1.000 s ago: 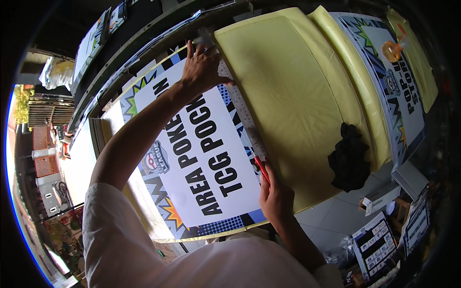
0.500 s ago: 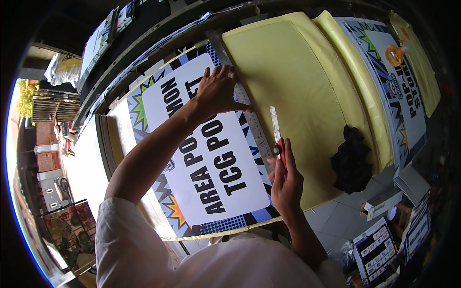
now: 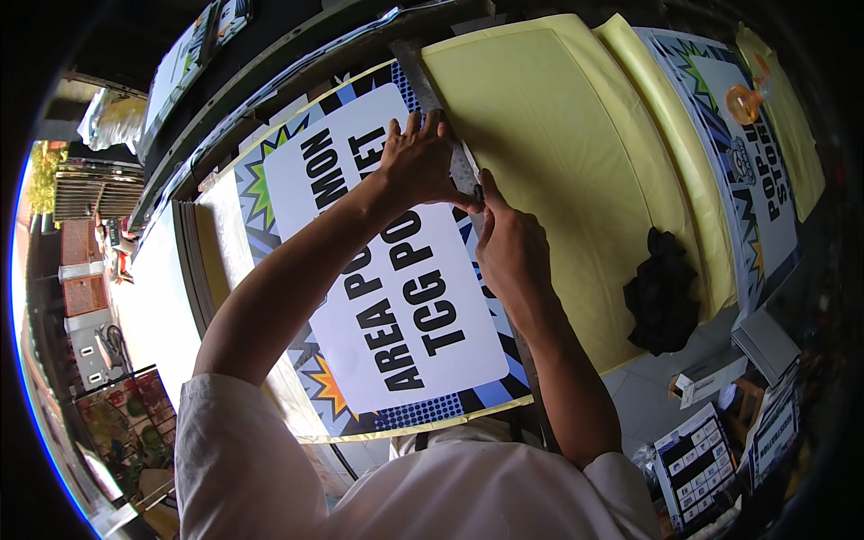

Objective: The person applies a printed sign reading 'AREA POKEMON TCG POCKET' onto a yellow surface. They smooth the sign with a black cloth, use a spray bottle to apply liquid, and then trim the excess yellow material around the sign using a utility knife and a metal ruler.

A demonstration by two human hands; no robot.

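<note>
A printed poster with a white panel, dark lettering and a blue comic-style border lies on the table. Along its right edge runs a long metal ruler. My left hand rests on the poster and ruler with fingers spread, its fingertips and thumb pressing the ruler down. My right hand is closed around a utility knife, whose handle is mostly hidden by the fingers. The knife's blade lies against the ruler, close to my left thumb.
A yellow sheet covers the table to the right, with a crumpled black cloth on it. Farther right are another printed poster and an orange spray bottle. Boxes stand at lower right; stacked boards lie left.
My right hand has moved up and left, bringing the knife from above the yellow sheet to the ruler beside my left thumb. My left hand still presses the ruler.
</note>
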